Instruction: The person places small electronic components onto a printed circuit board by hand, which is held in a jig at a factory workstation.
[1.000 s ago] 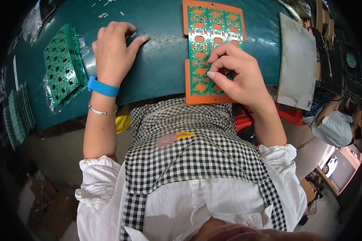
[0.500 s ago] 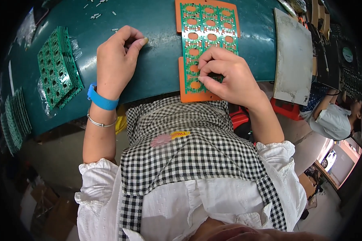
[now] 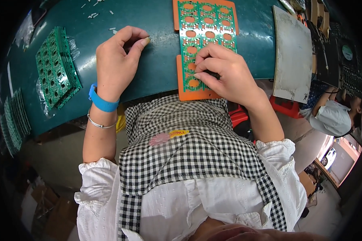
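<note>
A green circuit board panel (image 3: 197, 30) with rows of oval cutouts lies on an orange holder (image 3: 188, 95) at the table's near edge. Over its lower part is my right hand (image 3: 225, 70), thumb and forefinger brought together at the board's surface. Whatever sits between those fingertips is too small to make out. To the left of the panel, my left hand (image 3: 122, 56) is raised above the table, its thumb and forefinger pinched together. A tiny pale bit seems to show at the tips, but I cannot tell what it is.
Stacked green boards (image 3: 54, 66) stand at the left, with more boards (image 3: 15, 118) nearer the rim. Small white pieces (image 3: 93, 15) lie scattered at the back of the green table (image 3: 157, 16). A grey panel (image 3: 292, 56) is on the right. Another person (image 3: 332, 116) sits beyond it.
My right hand has shifted very slightly left over the panel, its fingertips still at the board. My left hand stays almost in place, pinched as before. The whole view has moved a little.
</note>
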`<move>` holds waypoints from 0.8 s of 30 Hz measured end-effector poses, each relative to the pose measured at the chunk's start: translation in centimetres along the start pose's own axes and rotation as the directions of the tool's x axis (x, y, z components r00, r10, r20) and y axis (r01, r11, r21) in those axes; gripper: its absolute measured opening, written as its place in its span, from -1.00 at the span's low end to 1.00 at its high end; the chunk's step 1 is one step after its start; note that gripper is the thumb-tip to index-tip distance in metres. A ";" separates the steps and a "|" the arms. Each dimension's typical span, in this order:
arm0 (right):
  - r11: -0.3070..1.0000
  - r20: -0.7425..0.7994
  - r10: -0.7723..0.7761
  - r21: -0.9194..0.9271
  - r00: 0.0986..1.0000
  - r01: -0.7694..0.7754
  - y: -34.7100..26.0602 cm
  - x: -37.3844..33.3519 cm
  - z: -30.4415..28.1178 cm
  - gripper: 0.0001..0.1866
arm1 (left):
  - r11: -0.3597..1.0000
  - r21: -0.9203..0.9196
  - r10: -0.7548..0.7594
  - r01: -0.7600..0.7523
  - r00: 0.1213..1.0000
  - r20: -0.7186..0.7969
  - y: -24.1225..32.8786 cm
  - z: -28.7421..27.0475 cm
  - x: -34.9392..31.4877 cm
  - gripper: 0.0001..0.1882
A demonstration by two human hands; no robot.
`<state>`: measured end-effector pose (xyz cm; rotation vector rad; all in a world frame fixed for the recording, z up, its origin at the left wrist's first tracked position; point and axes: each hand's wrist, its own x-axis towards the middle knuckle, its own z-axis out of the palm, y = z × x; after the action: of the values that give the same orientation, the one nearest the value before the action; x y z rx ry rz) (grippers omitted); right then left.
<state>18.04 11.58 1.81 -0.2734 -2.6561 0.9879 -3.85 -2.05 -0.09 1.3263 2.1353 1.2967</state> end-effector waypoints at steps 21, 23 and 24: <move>0.975 -0.176 0.062 0.220 0.982 -0.022 -1.0 2.0 -0.7 -0.83 | 0.850 -0.523 -0.012 0.063 0.995 0.101 4.5 3.0 -3.0 -0.74; 0.969 -0.172 0.036 0.249 0.984 0.008 -1.2 2.1 -0.5 -0.86 | 0.873 -0.486 0.059 -0.026 0.997 0.052 4.4 3.4 -3.3 -0.72; 0.967 -0.186 0.037 0.254 0.982 0.012 -1.1 2.0 -0.4 -0.89 | 0.876 -0.482 0.055 -0.024 0.997 0.049 4.5 3.2 -3.2 -0.72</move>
<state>16.26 11.53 3.26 -0.3099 -2.3296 1.2273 2.38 -2.24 1.24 1.1767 1.5958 1.6429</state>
